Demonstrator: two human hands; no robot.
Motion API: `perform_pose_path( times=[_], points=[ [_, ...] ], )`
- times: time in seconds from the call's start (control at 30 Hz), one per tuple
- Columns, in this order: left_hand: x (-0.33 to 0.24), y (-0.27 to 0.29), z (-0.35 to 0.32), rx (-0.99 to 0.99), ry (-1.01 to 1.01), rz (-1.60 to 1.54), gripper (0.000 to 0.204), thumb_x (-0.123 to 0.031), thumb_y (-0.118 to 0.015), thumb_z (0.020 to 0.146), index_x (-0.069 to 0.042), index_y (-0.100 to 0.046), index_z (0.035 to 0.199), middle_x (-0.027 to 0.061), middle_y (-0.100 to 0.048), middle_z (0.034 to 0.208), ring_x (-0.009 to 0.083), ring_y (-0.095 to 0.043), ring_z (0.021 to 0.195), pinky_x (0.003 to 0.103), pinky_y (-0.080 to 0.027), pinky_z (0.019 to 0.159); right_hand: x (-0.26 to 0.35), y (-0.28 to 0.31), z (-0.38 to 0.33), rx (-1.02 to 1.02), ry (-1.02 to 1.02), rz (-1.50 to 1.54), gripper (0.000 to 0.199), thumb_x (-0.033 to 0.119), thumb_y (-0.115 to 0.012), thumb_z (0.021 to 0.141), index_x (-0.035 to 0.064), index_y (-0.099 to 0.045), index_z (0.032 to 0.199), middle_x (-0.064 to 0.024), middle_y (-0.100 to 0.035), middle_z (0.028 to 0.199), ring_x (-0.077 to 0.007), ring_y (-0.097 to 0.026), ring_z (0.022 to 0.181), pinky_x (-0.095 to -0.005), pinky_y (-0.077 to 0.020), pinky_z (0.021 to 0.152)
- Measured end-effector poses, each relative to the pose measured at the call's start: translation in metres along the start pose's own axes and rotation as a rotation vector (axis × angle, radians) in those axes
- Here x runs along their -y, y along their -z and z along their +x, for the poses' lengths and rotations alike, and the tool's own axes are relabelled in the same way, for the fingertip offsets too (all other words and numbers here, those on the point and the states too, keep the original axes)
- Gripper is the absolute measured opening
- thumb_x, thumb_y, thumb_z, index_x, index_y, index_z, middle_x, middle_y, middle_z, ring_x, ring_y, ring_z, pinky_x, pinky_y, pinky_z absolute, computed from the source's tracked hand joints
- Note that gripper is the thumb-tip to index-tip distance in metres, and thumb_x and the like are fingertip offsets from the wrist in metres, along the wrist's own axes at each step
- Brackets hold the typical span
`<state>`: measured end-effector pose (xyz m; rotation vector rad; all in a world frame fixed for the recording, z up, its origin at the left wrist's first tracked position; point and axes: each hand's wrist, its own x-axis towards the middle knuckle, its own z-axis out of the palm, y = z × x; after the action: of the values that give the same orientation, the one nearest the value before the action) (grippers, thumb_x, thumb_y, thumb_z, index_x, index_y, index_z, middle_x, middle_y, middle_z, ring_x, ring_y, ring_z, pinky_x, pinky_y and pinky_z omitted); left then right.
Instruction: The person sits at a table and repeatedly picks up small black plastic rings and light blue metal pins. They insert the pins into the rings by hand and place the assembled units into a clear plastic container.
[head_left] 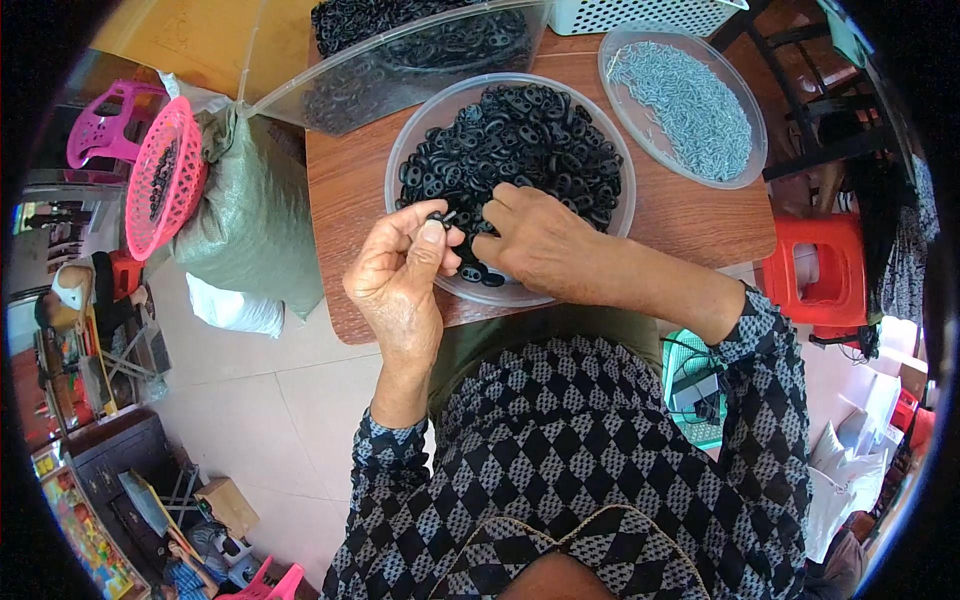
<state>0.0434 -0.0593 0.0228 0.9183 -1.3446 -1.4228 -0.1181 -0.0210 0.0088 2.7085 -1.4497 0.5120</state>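
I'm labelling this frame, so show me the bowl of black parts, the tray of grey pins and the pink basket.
bowl (402, 150), head view, bare left rim.
tray (755, 125), head view, clear right rim.
pink basket (185, 175), head view, mesh wall.

- The brown wooden table (360, 180) stands in front of the person.
- The clear round plastic bowl of black rubber rings (520, 140) sits on the table's near middle, reaching its front edge.
- The left hand (400, 275) is raised over the bowl's near-left rim, pinching a small black ring (437, 216); the right hand (540, 245) rests in the bowl just to its right, the two almost touching.
- The clear round tray of small grey metal pieces (690, 100) lies right of the bowl, further back.
- The clear rectangular bin of black rings (410, 60) lies behind the bowl, to the left.
- The white perforated plastic basket (640, 15) stands at the table's far edge.
- The grey-green woven sack (250, 220) leans at the table's left side, with the pink plastic basket (160, 175) on its left.
- The red plastic stool (820, 270) stands right of the table.
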Motion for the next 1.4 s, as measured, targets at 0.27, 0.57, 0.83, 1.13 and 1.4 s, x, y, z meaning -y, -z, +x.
perform_pose_path(
  times=[0.27,0.57,0.83,1.13,1.4],
  points=[
    [0.0,-0.001,0.002,-0.041,0.026,-0.033,0.016,0.001,-0.058,0.084,0.01,-0.059,0.096,0.0149,-0.062,0.075,0.0131,-0.056,0.057,0.022,-0.048,0.053,-0.002,-0.007,-0.001,-0.003,0.009,-0.044,0.009,0.013,-0.058,0.066,0.0052,-0.053,0.066,-0.0062,-0.052,0.069,-0.0199,-0.05,0.072,-0.0302,-0.0432,0.061],
    [-0.003,-0.003,0.001,-0.035,0.031,-0.028,0.016,-0.001,-0.059,0.084,0.009,-0.06,0.096,0.014,-0.063,0.074,0.0126,-0.056,0.057,0.022,-0.048,0.053,-0.005,-0.006,-0.003,-0.081,-0.037,0.023,0.012,0.011,-0.061,0.06,0.0024,-0.056,0.067,-0.0097,-0.055,0.067,-0.0225,-0.054,0.069,-0.0319,-0.0452,0.058],
    [0.0,-0.008,-0.001,-0.011,0.043,-0.061,0.014,-0.005,-0.058,0.087,0.005,-0.06,0.097,0.0084,-0.063,0.078,0.0084,-0.058,0.063,0.019,-0.047,0.056,-0.004,0.006,-0.004,-0.223,-0.273,0.403,0.014,0.006,-0.063,0.067,0.0018,-0.052,0.075,-0.0124,-0.055,0.069,-0.0282,-0.054,0.069,-0.0373,-0.0449,0.06],
    [0.002,-0.023,0.0,-0.056,0.0,-0.063,0.014,-0.008,-0.057,0.088,0.003,-0.06,0.097,0.0079,-0.064,0.08,0.0073,-0.058,0.064,0.018,-0.047,0.056,-0.003,0.025,-0.009,-0.364,-0.462,0.69,0.014,0.002,-0.062,0.069,0.0019,-0.051,0.078,-0.0118,-0.056,0.072,-0.0282,-0.056,0.07,-0.039,-0.0445,0.061],
    [0.004,-0.035,-0.002,-0.038,-0.02,-0.105,0.012,-0.004,-0.058,0.087,0.003,-0.058,0.097,0.0048,-0.06,0.076,0.0078,-0.056,0.063,0.02,-0.047,0.057,0.002,0.023,-0.006,-0.517,-0.454,0.66,0.016,0.0,-0.064,0.073,0.0022,-0.057,0.088,-0.0034,-0.051,0.074,-0.0097,-0.048,0.06,-0.024,-0.0393,0.051]
  ],
)
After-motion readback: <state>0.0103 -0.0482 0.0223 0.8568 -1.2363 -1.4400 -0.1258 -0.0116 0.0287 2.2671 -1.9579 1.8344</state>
